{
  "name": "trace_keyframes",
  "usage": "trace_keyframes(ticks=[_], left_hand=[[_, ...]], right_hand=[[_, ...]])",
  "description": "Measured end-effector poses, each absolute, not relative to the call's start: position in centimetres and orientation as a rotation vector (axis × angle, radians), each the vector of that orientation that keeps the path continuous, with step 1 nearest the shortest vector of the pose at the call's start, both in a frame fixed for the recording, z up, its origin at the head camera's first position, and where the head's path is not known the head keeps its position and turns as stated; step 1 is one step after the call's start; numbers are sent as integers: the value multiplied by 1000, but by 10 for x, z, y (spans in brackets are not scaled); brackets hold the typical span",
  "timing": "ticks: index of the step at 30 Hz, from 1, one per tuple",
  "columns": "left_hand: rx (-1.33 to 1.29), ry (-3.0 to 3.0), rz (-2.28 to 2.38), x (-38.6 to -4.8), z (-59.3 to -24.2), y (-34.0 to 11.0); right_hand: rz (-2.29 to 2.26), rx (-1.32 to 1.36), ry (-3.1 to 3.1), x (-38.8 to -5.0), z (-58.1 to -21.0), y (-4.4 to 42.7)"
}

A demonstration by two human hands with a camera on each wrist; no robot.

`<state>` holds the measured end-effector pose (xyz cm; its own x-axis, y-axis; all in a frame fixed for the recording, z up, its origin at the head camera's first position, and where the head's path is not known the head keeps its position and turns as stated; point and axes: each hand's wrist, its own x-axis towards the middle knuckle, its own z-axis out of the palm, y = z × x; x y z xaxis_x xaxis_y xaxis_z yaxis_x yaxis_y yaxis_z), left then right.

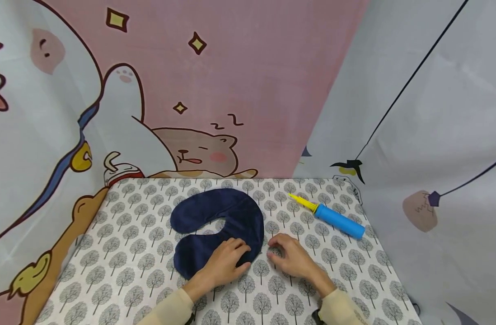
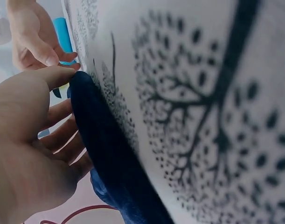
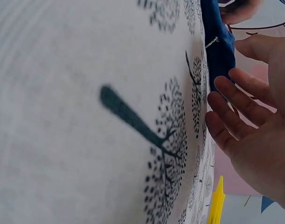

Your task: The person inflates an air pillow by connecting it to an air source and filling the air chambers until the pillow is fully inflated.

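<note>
A dark blue U-shaped neck pillow (image 1: pixel 244 207) lies fairly flat on the patterned cloth, its opening toward the left. My left hand (image 1: pixel 227 262) rests on its near arm, fingers loosely bent over the fabric. In the left wrist view the left thumb (image 2: pixel 58 74) touches the pillow's edge (image 2: pixel 109 149). Just right of the pillow, my right hand (image 1: pixel 292 256) hovers near the cloth, fingers relaxed and apart, holding nothing. A small metallic zipper pull (image 3: pixel 212 43) shows on the pillow's edge in the right wrist view.
A blue hand pump (image 1: pixel 339 221) with a yellow nozzle (image 1: pixel 302 201) lies at the right, beyond my right hand. The table's cloth (image 1: pixel 130 271) bears printed grey trees. Behind it hangs a pink cartoon curtain (image 1: pixel 264 90), with a pale curtain (image 1: pixel 443 113) on the right.
</note>
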<state>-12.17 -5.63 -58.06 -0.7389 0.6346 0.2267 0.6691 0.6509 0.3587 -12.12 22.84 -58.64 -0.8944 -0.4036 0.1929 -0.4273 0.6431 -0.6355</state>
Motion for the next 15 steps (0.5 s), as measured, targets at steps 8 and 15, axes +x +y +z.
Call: trace_keyframes(ticks=[8, 15], left_hand=[[-1093, -2740, -528, -121, -587, -53], [-1065, -2678, -504, -121, -590, -53]], right_hand=[[1037, 718, -2834, -122, -586, 226], [1034, 699, -2841, -124, -583, 223]])
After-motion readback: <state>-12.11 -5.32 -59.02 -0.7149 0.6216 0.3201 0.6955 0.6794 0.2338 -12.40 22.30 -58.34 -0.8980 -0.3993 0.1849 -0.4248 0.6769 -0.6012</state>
